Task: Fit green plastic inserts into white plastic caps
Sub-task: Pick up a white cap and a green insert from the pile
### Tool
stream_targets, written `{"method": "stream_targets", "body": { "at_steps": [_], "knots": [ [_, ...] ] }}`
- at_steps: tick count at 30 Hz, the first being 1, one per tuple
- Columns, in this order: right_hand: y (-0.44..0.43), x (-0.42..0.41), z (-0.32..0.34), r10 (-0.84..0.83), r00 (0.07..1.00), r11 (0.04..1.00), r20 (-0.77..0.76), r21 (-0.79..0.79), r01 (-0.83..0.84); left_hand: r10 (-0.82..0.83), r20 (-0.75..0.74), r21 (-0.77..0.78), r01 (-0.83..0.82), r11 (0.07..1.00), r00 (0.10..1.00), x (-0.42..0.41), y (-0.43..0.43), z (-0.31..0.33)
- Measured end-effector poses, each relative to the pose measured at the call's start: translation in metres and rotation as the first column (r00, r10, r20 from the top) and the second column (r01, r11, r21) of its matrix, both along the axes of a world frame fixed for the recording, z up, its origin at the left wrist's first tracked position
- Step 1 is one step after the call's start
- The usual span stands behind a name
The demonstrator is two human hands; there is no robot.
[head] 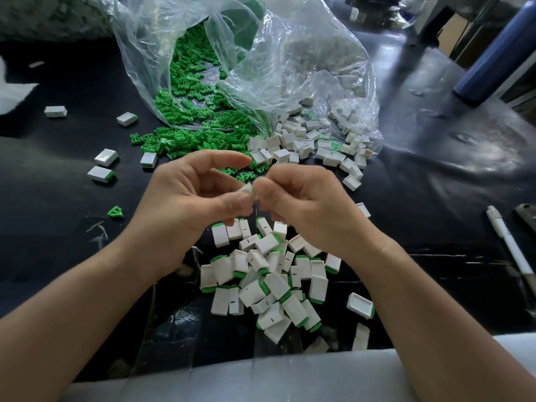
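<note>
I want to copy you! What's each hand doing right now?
Left hand: pinching a small white cap.
Right hand: fingers curled onto the same cap; blurred.

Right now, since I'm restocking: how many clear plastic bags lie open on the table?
2: the clear plastic bag of green plastic inserts, left of centre; the clear plastic bag of white plastic caps, to its right. A blurred bundle top-left may be a third.

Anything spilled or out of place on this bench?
Green inserts have spilled from the clear bag onto the table; one lone insert lies far left. Several finished caps lie apart, left of the main pile. The left hand and right hand pinch one white cap.
</note>
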State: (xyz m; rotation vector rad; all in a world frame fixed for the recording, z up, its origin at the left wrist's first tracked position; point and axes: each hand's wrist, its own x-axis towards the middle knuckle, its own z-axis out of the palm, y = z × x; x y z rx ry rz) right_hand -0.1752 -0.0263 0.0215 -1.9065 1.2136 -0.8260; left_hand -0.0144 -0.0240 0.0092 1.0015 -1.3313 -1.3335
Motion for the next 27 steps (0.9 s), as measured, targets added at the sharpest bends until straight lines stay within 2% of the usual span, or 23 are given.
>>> {"method": "stream_targets", "body": {
  "at_steps": [2,4,7,10,14,22,27],
  "knots": [
    [-0.001,-0.001,0.001,-0.070,0.990,0.992,0.124,0.114,0.056,-0.002,-0.069,0.001,0.002,1.000,0.998,-0.001,0.000,0.000],
    [-0.002,0.000,0.002,-0.097,0.967,0.962,0.235,0.270,0.031,-0.011,-0.104,-0.019,0.009,1.000,0.995,-0.001,0.000,0.001],
    [-0.001,0.006,0.000,-0.024,0.916,0.865,0.400,0.467,-0.181,-0.055,-0.134,-0.035,0.051,0.998,0.989,0.000,0.002,0.002],
    [0.001,0.010,0.000,-0.003,0.847,0.744,0.532,0.567,-0.354,-0.082,-0.131,-0.046,0.077,0.996,0.988,0.001,0.002,0.001],
    [0.002,0.011,0.004,-0.014,0.786,0.666,0.618,0.592,-0.454,-0.109,-0.153,-0.052,0.102,0.993,0.982,0.001,0.000,0.000],
    [0.005,0.015,0.002,-0.031,0.810,0.709,0.586,0.584,-0.395,-0.110,-0.174,-0.134,0.087,0.987,0.979,-0.001,0.003,0.001],
    [0.005,0.014,0.002,0.005,0.818,0.692,0.575,0.588,-0.418,-0.132,-0.156,-0.171,0.105,0.980,0.979,0.000,0.004,0.001]
  ]
}}
